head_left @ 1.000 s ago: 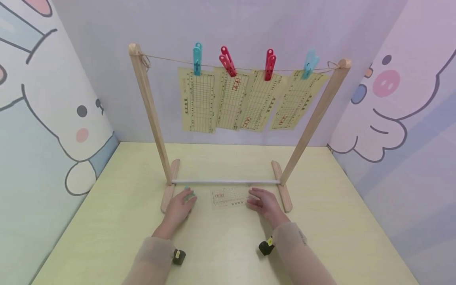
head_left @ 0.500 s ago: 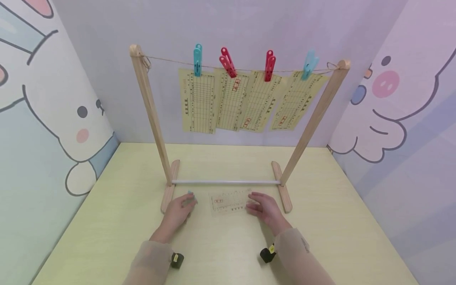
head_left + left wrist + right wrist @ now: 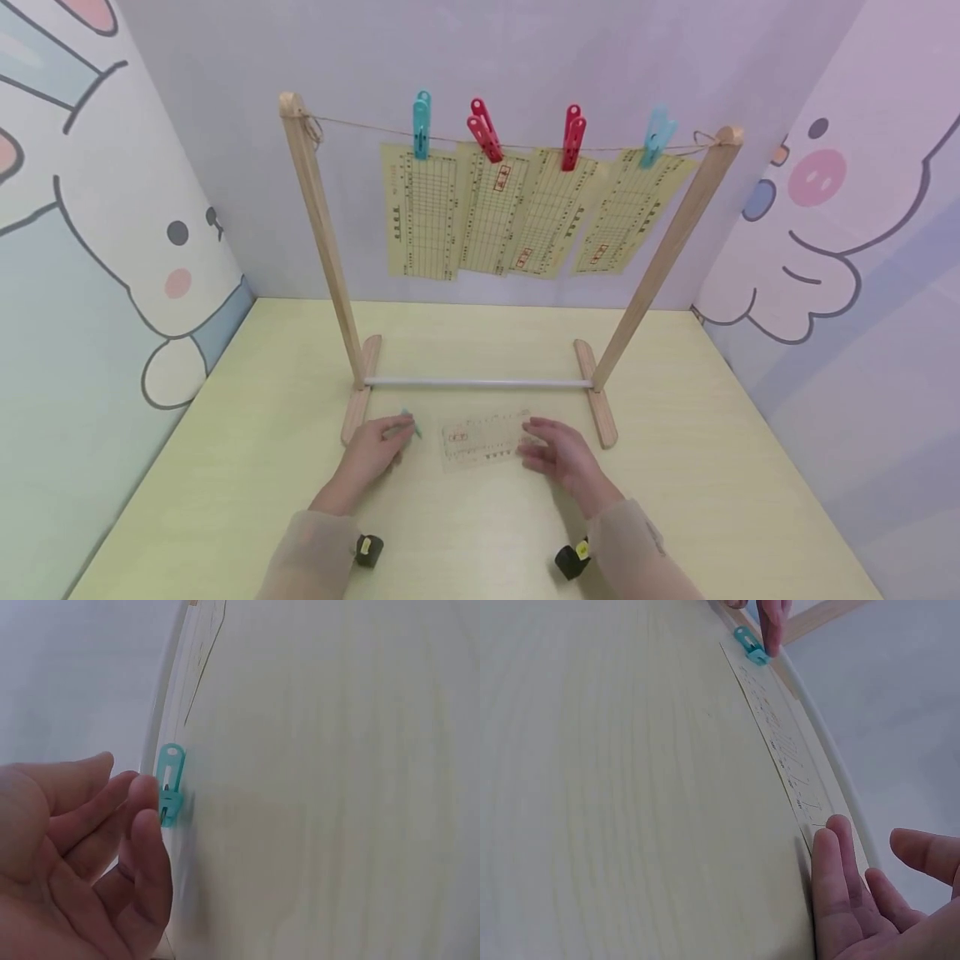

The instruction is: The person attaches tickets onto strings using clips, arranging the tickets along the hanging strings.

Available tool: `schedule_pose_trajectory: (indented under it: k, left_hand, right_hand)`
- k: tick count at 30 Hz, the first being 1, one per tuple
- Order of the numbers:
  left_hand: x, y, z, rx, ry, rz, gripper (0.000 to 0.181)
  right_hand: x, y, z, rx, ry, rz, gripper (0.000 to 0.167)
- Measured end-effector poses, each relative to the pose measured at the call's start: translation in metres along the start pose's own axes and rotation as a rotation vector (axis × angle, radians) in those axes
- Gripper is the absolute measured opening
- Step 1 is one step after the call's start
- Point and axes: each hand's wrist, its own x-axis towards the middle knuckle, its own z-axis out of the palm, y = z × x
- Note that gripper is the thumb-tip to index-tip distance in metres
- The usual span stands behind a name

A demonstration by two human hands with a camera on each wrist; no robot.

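A thin paper form (image 3: 482,440) with printed lines and a red stamp lies on the table in front of the rack. Straight fingers of my right hand (image 3: 567,460) rest on its right end. In the right wrist view that thumb stands apart, lifted off the paper slip (image 3: 781,742). To the left of the paper is a teal clothespin (image 3: 412,423), beside the fingertips of my left hand (image 3: 369,454). Those fingers are loosely bent against the clothespin (image 3: 170,780) in the left wrist view. The left thumb is clear of it.
Behind the hands stands a wooden rack (image 3: 321,233) with a white bottom bar (image 3: 480,383). From its string (image 3: 360,125) hang several similar paper forms, held by teal, light blue and red (image 3: 573,139) clothespins. Cartoon-printed walls enclose the table (image 3: 202,483).
The paper form has slid toward me with my right hand. My left hand and the teal clothespin have shifted toward me and slightly right, nearer the paper's left end.
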Motion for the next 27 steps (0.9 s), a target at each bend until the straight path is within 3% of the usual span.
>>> schedule_pose_trajectory:
  k: [6, 11, 15, 22, 27]
  left_hand:
    - [0.000, 0.003, 0.000, 0.012, 0.016, 0.001, 0.035]
    - [0.001, 0.005, 0.002, 0.038, 0.067, 0.036, 0.036]
    - [0.005, 0.005, 0.005, 0.110, 0.090, 0.050, 0.045]
    - [0.010, 0.005, 0.011, 0.207, 0.053, -0.009, 0.060]
    - [0.012, 0.008, 0.012, 0.226, 0.046, -0.004, 0.063]
  right_hand:
    - [-0.005, 0.001, 0.000, -0.019, -0.035, -0.003, 0.049]
    - [-0.005, -0.005, 0.001, -0.081, -0.041, -0.067, 0.045]
    - [-0.002, -0.012, 0.002, -0.161, -0.019, -0.117, 0.042]
    - [0.009, -0.022, 0.006, -0.230, -0.003, -0.140, 0.040]
    - [0.014, -0.027, 0.009, -0.278, -0.014, -0.164, 0.040]
